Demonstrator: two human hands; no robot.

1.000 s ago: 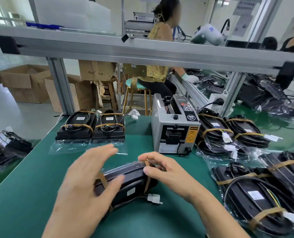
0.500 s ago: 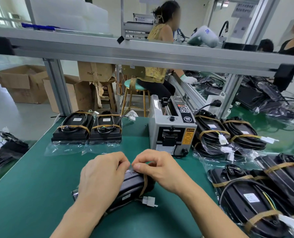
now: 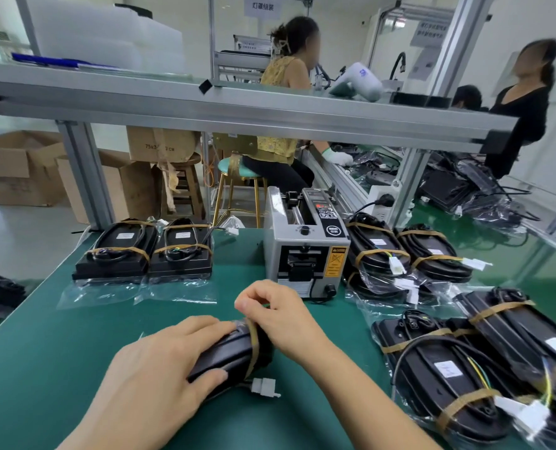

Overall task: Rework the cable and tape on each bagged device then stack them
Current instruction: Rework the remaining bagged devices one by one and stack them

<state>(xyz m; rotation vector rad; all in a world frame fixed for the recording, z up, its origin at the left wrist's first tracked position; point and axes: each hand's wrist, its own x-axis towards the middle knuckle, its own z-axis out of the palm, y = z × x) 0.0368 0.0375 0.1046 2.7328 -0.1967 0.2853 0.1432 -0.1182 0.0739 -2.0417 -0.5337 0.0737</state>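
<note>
A black bagged device [image 3: 228,355] stands on its edge on the green table [image 3: 59,352] in front of me. A brown tape band [image 3: 253,345] wraps its right end, and its white connector [image 3: 264,386] lies on the mat just below. My left hand [image 3: 159,375] grips the device from the left, fingers over the top and thumb on the near face. My right hand [image 3: 276,313] holds the right end by the tape band, with thumb and forefinger pinched together above it. What they pinch is too small to make out.
A grey tape dispenser [image 3: 305,251] stands behind my hands. Two taped devices [image 3: 146,251] lie side by side at the back left. Several bagged devices [image 3: 465,368] with loose cables are piled on the right. Aluminium frame posts and a shelf beam cross above the table's far edge.
My left hand closed down from a raised, spread pose onto the device and now grips its left part. My right hand lifted its pinched fingers a little above the tape band.
</note>
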